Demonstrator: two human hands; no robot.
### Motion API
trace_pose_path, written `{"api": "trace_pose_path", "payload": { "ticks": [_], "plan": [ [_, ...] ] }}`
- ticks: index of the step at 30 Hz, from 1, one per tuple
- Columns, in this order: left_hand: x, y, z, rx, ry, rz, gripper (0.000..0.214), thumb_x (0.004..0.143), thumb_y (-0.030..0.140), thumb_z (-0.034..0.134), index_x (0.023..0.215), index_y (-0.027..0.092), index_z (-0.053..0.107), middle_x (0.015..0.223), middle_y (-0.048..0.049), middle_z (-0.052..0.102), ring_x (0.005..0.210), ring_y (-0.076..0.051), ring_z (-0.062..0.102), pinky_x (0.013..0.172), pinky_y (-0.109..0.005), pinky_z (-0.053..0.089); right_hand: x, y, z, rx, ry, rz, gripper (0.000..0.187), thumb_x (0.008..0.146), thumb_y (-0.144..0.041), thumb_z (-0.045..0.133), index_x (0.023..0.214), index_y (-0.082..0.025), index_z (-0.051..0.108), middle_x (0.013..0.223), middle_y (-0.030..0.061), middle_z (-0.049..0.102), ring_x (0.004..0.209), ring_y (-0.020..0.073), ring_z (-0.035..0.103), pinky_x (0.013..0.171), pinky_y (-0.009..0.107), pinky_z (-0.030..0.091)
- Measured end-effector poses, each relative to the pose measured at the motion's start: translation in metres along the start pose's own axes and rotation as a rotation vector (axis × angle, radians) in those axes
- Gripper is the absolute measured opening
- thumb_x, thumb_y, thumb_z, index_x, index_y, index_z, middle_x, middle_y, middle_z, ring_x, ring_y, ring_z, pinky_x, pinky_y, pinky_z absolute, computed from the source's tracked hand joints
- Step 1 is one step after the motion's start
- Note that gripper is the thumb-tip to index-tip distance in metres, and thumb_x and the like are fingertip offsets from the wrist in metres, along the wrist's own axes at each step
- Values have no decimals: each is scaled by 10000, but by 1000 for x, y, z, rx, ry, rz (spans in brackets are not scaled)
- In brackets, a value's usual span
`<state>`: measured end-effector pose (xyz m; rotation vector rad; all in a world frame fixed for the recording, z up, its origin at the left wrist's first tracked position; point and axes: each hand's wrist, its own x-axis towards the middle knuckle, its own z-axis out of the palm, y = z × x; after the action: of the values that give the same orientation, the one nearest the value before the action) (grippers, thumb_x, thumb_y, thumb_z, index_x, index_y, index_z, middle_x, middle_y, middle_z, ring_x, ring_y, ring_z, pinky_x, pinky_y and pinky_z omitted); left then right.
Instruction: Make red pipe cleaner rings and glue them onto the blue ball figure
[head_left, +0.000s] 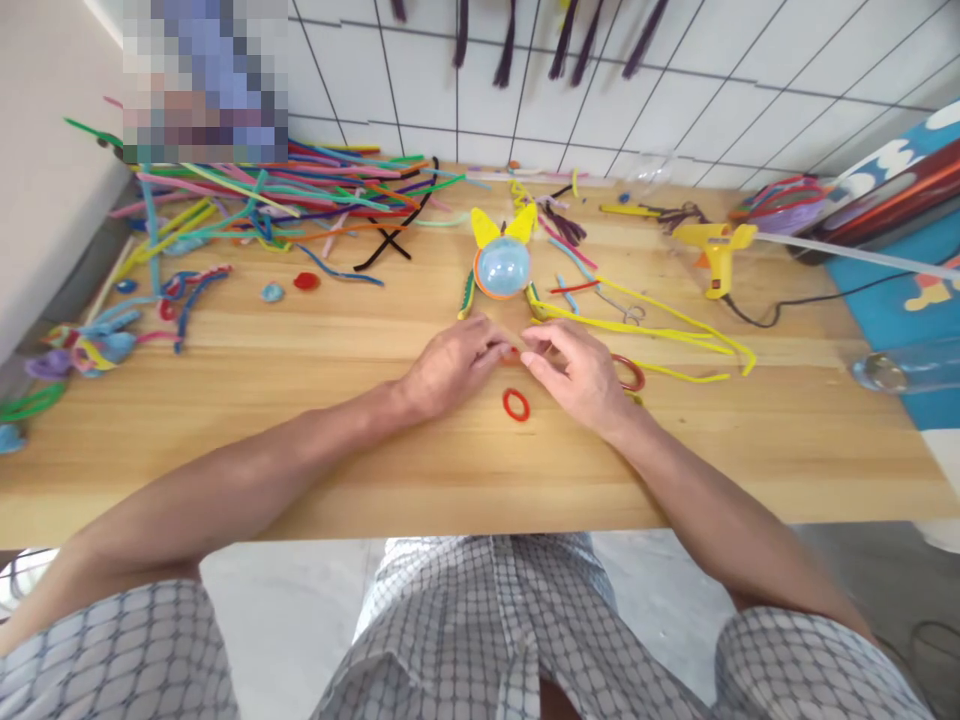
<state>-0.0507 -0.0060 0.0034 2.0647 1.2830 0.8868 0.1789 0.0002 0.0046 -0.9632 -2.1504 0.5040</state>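
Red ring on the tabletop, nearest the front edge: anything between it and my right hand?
Nothing visible: only wooden tabletop shows between the red ring and the right hand. The blue ball with yellow ears sits beyond both hands, off that path.

free tabletop along near edge, blue-domed figure ahead, pipe cleaners crowding far left

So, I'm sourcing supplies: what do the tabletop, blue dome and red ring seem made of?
Tabletop: apparently wood, smooth, visible grain. Blue dome: glossy, perhaps plastic, given bright highlights. Red ring: matte-looking, perhaps pipe cleaner; too small to tell.
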Motion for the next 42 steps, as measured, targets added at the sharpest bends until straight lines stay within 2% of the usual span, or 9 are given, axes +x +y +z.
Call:
{"api": "trace_pose_path", "payload": {
  "ticks": [2, 5, 7, 9, 12, 21, 25, 32, 42],
  "plan": [
    [-2, 3, -3, -318, 88, -117, 234, 1049, 354, 622, 901, 182, 680, 756, -9, 641, 687, -137, 567, 675, -263, 461, 1, -5, -2, 91, 37, 76, 230, 1033, -355, 722, 1228, -234, 735, 1083, 71, 801, 935, 232, 753, 872, 380, 623],
    [-5, 13, -8, -650, 97, -282, 368, 985, 537, 724, 880, 188, 674, 616, 49, 524, 543, -102, 429, 550, -249, 351, 0, -14, -3, 226, 41, 162, 228, 1020, -402, 743, 1182, -243, 738, 1039, 47, 811, 898, 217, 752, 823, 355, 616],
    [-7, 18, -8, -775, 64, -322, 427, 922, 592, 797, 860, 186, 684, 584, 58, 509, 520, -90, 405, 533, -245, 320, -2, -17, -2, 295, 30, 221, 190, 1021, -431, 742, 1038, -242, 738, 921, 24, 789, 838, 205, 735, 769, 333, 590],
    [-9, 20, -8, -871, 18, -348, 461, 891, 620, 829, 836, 183, 691, 574, 54, 519, 512, -85, 412, 527, -241, 309, -3, -18, -2, 353, 16, 281, 264, 1029, -478, 725, 918, -240, 707, 828, 12, 751, 768, 190, 702, 712, 317, 553],
    [-11, 21, -6, -973, -52, -388, 501, 882, 662, 827, 829, 178, 707, 588, 36, 546, 502, -85, 438, 509, -240, 289, -3, -19, -3, 414, 5, 338, 324, 1015, -513, 726, 857, -236, 669, 749, -4, 702, 683, 166, 637, 646, 300, 486],
    [-12, 20, -7, -1095, -192, -470, 520, 754, 591, 988, 831, 152, 720, 668, 36, 616, 513, -48, 432, 488, -210, 287, 2, -27, -8, 414, -53, 339, 210, 968, -360, 699, 818, -224, 644, 687, -41, 621, 614, 118, 507, 582, 276, 375],
    [-13, 21, -8, -1172, -240, -539, 538, 673, 538, 1051, 853, 143, 733, 738, 11, 708, 492, -35, 438, 475, -204, 295, -1, -28, -6, 410, -37, 288, 199, 982, -333, 687, 819, -224, 652, 684, -42, 628, 634, 120, 523, 615, 278, 394],
    [-14, 22, -8, -1167, -299, -591, 510, 651, 494, 1065, 799, 135, 735, 681, 1, 709, 494, -38, 434, 481, -204, 283, -2, -30, -8, 353, -19, 189, 158, 970, -253, 654, 817, -221, 681, 714, -29, 696, 619, 116, 563, 617, 267, 442],
    [-12, 24, -2, -1055, -322, -539, 438, 667, 468, 1042, 820, 157, 775, 680, -4, 715, 538, -69, 430, 494, -228, 305, -6, -22, -8, 197, 4, 117, 128, 975, -278, 679, 887, -257, 770, 754, 4, 781, 647, 163, 653, 647, 300, 544]
  ]
}}
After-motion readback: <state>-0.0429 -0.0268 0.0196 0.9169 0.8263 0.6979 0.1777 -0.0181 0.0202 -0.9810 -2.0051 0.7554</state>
